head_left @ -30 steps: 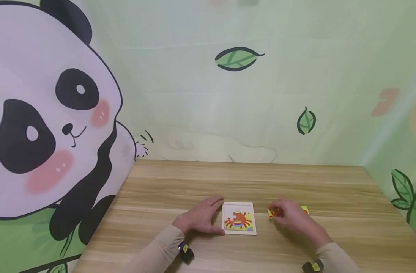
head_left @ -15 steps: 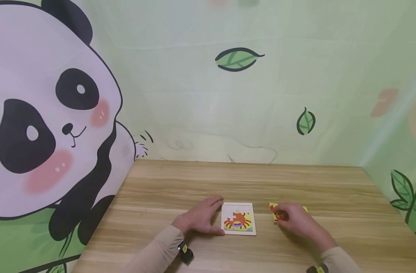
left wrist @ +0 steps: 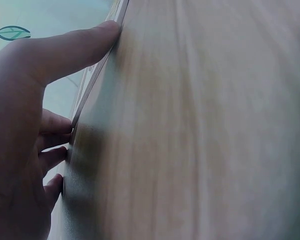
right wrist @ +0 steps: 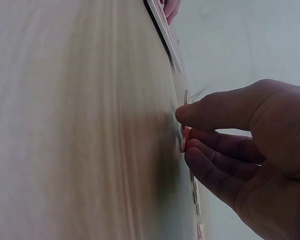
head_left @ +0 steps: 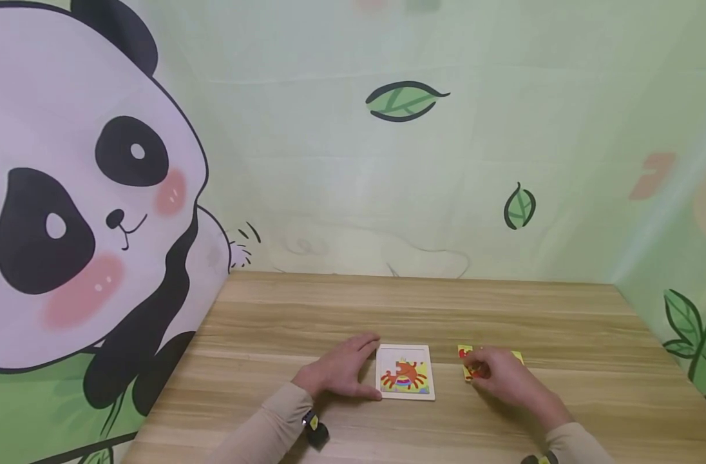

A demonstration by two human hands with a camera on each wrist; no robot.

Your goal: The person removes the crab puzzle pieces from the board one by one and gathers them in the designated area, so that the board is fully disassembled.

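R grip (head_left: 500, 374) is closed in a pinch: thin red puzzle piece (right wrist: 187, 134) is held betw. thumb & fingertips; whether it's lifted off counter (head_left: 306, 309) can't be told. Other pieces (head_left: 518, 356), yellow/red, are partly covered by R grip. L grip (head_left: 343, 368): nothing clasped; thumb & fingers are spread against L edge of puzzle tray (head_left: 408, 396), apparently to steady it. Tray lies flat betw. hands, apart from pieces; crab pic (head_left: 411, 377) is part-filled, upper area unfilled. Step in hand (judged): piece pick-up. Next move prob. calls for piece to be raised clear, carried L, turned to match, pressed into gap w/ tray braced.
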